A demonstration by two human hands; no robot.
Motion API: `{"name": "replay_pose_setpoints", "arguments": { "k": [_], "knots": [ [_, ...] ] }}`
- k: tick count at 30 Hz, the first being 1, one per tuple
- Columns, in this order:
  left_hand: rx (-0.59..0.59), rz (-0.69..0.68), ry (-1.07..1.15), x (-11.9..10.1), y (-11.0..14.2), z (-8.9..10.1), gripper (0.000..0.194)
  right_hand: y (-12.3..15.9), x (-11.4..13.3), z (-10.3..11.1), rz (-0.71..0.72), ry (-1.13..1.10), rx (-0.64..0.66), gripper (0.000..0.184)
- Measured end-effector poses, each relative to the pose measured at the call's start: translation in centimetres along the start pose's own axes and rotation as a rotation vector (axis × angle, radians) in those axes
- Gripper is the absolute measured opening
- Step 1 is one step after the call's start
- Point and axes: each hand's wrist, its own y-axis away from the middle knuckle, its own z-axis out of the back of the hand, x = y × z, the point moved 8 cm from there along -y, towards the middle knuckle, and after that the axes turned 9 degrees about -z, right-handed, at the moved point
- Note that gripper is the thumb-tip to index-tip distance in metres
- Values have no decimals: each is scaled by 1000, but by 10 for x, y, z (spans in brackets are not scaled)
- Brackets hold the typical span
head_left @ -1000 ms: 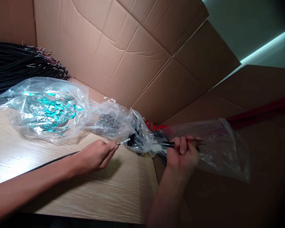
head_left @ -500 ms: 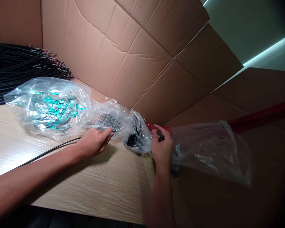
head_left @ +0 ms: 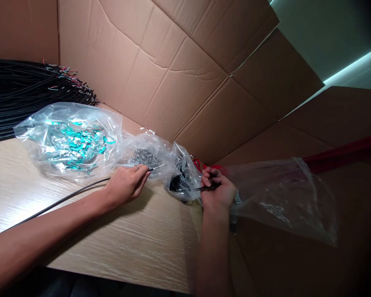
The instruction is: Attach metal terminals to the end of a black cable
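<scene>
Left fingers (head_left: pixel 142 175) pinch the light, springy black cable (head_left: pixel 64 201) near its tip. Right fingers (head_left: pixel 207 173) clench another black cable end (head_left: pixel 207 188).

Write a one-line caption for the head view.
Left hand holds a thin black cable beside plastic bags on a wooden table; right hand pinches a black wire.

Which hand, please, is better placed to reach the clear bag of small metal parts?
Probably the left hand: its fingertips sit beside that bag, gripping a black cable; the right hand is farther off.
</scene>
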Motion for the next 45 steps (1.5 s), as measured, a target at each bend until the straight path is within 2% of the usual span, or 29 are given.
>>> {"name": "replay_pose_setpoints", "arguments": {
  "k": [4, 9, 12, 14, 17, 19, 25, 29, 32, 37, 39, 42, 44, 45],
  "knots": [
    [-9, 35, 6, 2, -2, 3, 34, 0, -22, 7, -98, -80, -53, 17],
    [-59, 62, 103, 8, -3, 8, 30, 12, -20, 2, 19, 60, -145, 22],
    [-45, 78, 167, 12, -2, 5, 31, 14, -20, -6, 19, 127, -104, 33],
    [-33, 98, 164, 14, -2, 4, 32, 14, -27, -10, -57, 109, -82, 31],
    [-17, 134, 119, 18, -1, 3, 33, 16, -33, -14, -124, -21, -60, 20],
    [-11, 154, 83, 19, 0, 3, 33, 19, -34, -19, -135, -61, -5, 19],
    [7, 236, 31, 24, 1, 6, 33, 27, -34, -32, -131, 9, 164, 30],
    [56, 322, 4, 30, 4, 5, 34, 31, -38, -40, -192, -39, 257, 40],
    [87, 327, -30, 31, 3, 4, 34, 36, -39, -44, -221, -57, 319, 36],
    [133, 325, -56, 32, 3, 0, 35, 48, -37, -57, -253, -123, 486, 51],
    [156, 342, -46, 34, 4, -2, 35, 55, -40, -66, -299, -101, 574, 47],
    [171, 345, 18, 35, 4, -3, 32, 65, -55, -78, -371, 28, 649, 29],
    [175, 318, 102, 31, 2, -5, 27, 67, -65, -84, -336, 133, 605, 26],
    [181, 301, 147, 29, 1, -5, 25, 66, -68, -85, -282, 183, 537, 26]
  ]
}}
